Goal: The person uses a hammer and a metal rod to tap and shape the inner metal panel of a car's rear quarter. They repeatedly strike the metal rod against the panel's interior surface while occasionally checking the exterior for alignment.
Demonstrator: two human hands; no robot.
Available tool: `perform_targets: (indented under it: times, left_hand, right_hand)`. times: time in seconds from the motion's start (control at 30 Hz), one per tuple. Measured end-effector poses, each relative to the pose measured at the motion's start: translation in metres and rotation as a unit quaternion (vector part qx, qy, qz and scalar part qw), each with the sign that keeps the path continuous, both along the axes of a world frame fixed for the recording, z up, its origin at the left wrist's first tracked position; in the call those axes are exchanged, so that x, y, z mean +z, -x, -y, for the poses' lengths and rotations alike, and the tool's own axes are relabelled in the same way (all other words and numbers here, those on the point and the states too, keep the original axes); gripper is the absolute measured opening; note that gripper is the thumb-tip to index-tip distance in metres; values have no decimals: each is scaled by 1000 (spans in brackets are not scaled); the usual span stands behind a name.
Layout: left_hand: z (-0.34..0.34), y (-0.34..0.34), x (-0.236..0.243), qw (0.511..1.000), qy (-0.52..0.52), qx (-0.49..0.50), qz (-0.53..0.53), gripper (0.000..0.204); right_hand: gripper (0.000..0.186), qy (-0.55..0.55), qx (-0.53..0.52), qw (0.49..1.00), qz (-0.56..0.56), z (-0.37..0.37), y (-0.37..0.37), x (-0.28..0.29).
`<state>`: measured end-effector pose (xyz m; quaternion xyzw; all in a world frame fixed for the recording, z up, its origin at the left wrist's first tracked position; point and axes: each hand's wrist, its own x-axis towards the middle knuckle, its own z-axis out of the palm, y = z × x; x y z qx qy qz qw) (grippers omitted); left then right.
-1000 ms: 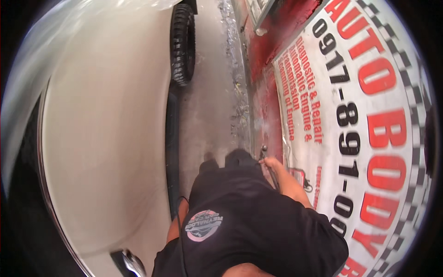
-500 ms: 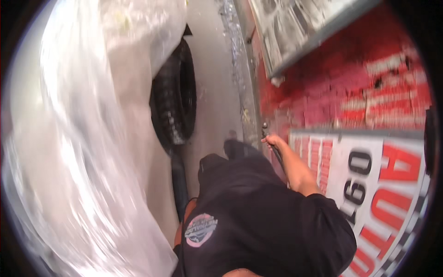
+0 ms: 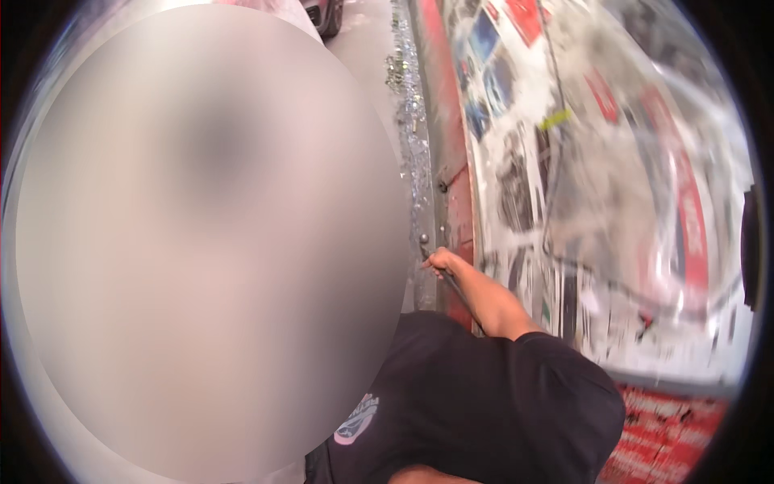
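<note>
My right hand [image 3: 439,262] is closed around a slim dark tool with a small round metal end [image 3: 424,239]; a dark length, perhaps a hose, runs back from it along my forearm. The hand is beside a narrow ledge at the foot of a red wall [image 3: 458,210], over a crinkled, shiny strip [image 3: 409,97] along the floor. My black shirt [image 3: 492,403] fills the bottom. A large blurred oval covers the left and middle, so my left hand and what lies there are hidden.
A grimy white board with pictures and smears [image 3: 516,185] lines the right, above weathered red paintwork [image 3: 661,436]. A narrow floor passage [image 3: 367,56] runs ahead, with a car wheel [image 3: 326,16] at its far left edge.
The lettered sign has slid out of view and the picture board has come alongside. My right hand sits slightly higher and farther left. The plastic sheet and nearer tyre are now behind the blur.
</note>
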<state>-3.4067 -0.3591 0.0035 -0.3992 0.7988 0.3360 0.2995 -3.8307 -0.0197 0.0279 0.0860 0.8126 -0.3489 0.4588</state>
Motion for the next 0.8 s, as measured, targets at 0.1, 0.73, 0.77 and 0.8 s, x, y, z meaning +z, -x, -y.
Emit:
perform_targets:
  times: [0.1, 0.73, 0.77, 0.8]
  left_hand:
    - [66, 143, 34, 998, 37, -19, -48, 25]
    - [338, 895, 328, 906, 305, 47, -288, 27]
    - [332, 916, 300, 924, 280, 53, -255, 27]
    - [326, 935, 269, 939, 254, 55, -224, 27]
  right_hand:
    - [25, -37, 31, 998, 28, 9, 94, -2]
    - [23, -17, -20, 992, 125, 126, 715, -12]
    - [24, -16, -15, 993, 112, 134, 748, -11]
    - [24, -11, -14, 997, 81, 142, 782, -14]
